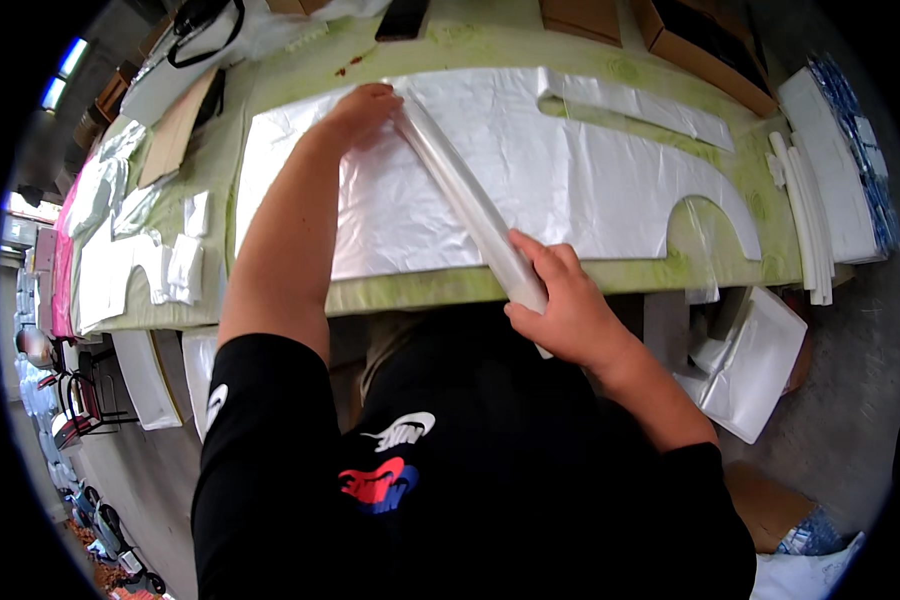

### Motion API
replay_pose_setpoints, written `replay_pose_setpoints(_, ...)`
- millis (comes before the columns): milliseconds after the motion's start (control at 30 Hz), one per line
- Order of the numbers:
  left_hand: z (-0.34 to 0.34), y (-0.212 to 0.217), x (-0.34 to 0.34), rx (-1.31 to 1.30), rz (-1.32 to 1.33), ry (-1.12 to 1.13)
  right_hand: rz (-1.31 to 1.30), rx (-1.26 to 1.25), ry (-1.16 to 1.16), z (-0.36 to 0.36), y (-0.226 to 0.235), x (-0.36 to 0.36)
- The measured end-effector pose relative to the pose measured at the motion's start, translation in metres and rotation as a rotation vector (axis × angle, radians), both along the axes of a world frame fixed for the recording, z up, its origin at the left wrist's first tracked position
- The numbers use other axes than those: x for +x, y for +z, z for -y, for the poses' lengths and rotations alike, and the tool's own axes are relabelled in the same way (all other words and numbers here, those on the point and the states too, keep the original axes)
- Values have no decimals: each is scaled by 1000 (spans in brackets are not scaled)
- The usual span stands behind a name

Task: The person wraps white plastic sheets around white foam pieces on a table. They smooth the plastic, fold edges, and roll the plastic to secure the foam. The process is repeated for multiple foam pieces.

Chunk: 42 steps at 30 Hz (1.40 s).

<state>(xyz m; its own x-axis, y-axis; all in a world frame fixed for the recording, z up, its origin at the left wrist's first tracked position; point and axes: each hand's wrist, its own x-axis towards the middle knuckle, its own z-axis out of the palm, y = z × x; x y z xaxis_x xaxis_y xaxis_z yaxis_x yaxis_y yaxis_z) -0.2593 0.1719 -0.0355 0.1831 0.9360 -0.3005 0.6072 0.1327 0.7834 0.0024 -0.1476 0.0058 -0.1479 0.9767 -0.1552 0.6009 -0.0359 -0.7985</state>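
A long roll of thin, shiny white plastic [460, 205] slants across a white plastic sheet spread out on the table [615, 190]. My right hand [560, 300] wraps round the roll's near end, which sticks out past the table's front edge. At the far end, my left hand [362, 115] has its fingers curled in against the roll; its fingertips are partly hidden. The spread sheet has a rounded cut-out at its right end, and a narrow strip [640, 105] lies along its far side.
A green patterned cloth [760, 205] covers the table. Open cardboard boxes [705, 45] and a dark phone-like object [402, 20] stand along the back. White rolls [802, 220] lean at the right edge. Small white packets [185, 265] and a cardboard piece [178, 130] lie left.
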Motion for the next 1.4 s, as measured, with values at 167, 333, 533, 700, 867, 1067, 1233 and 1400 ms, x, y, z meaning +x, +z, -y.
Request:
replay_pose_setpoints(167, 0, -14, 2, 369, -381, -157, -18, -101, -9, 28, 12, 21)
replay_pose_setpoints(333, 12, -25, 9, 478, -566, -129, 107, -221, 72, 81, 28, 64)
replay_pose_setpoints(533, 35, -18, 19, 569, -650, -68, 52, -373, -25, 173, 14, 114)
replay_pose_setpoints(700, 50, -8, 22, 641, -503, 37, -12, -440, -193, 243, -28, 156)
replay_pose_setpoints(867, 93, -18, 34, 895, -8, -194, -91, -294, -431, 268, -48, 171)
replay_pose_setpoints(1067, 211, 11, 45, 780, -453, -1076, 249, 163, -107, 126, -2, 144)
replay_pose_setpoints(1233, 217, 9, 30, 619, -351, -1157, 473, 419, 112, 8, 7, 111)
replay_pose_setpoints(1400, 225, 7, 34, 767, -244, -1062, 656, 353, 145, -90, -2, 99)
